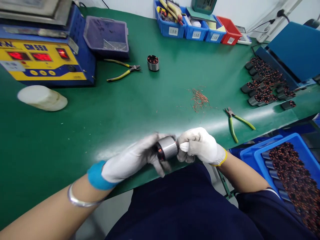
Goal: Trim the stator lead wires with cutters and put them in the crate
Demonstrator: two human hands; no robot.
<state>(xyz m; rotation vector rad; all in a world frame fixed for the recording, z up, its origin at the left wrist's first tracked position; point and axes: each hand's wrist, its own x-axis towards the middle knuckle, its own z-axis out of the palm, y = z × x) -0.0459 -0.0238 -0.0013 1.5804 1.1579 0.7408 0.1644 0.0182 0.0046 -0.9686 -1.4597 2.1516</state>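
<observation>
Together, the left hand point(136, 156) and right hand point(200, 146), both gloved, gripped a metal stator point(167, 148) between them at the near edge of the desk point(100, 113). Just beyond the right hand lay green-handled pliers point(236, 120) and copper wire scraps point(199, 99). Further right, a blue bin point(252, 155) held many wound stators point(295, 176). Far beyond the left hand, another stator point(153, 63) stood beside more pliers point(123, 70).

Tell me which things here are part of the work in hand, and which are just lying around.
In hand:
left gloved hand
right gloved hand
grey metal wound stator, gripped by both

Lying about:
yellow-handled pliers
green-handled cutters
copper wire scraps
lone stator
white puck
</observation>
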